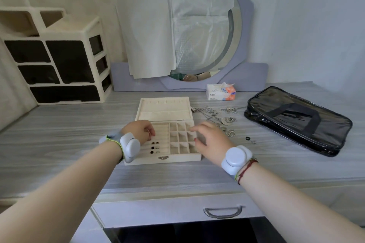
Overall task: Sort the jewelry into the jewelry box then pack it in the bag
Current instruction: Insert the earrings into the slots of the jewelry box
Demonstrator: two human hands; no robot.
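A cream jewelry box (177, 159) lies open on the table, lid (165, 107) tilted back. Several small rings (155, 147) sit in its padded left slots; the square compartments (181, 140) on the right look empty. My left hand (139, 131) hovers over the ring slots, fingers curled around what looks like a small ring. My right hand (209, 137) is over the box's right side, fingers spread, holding nothing. Silver chains and pendants (217, 115) lie tangled to the right of the box, with loose rings (230, 132) and small pieces (249, 139). A black bag (298, 118) lies flat at the right.
A cream drawer organiser (59, 57) stands at the back left. A paper-covered round mirror (197, 45) leans on the wall, with a tissue pack (220, 91) in front of it. A drawer with a metal handle (223, 212) is below the table's front edge.
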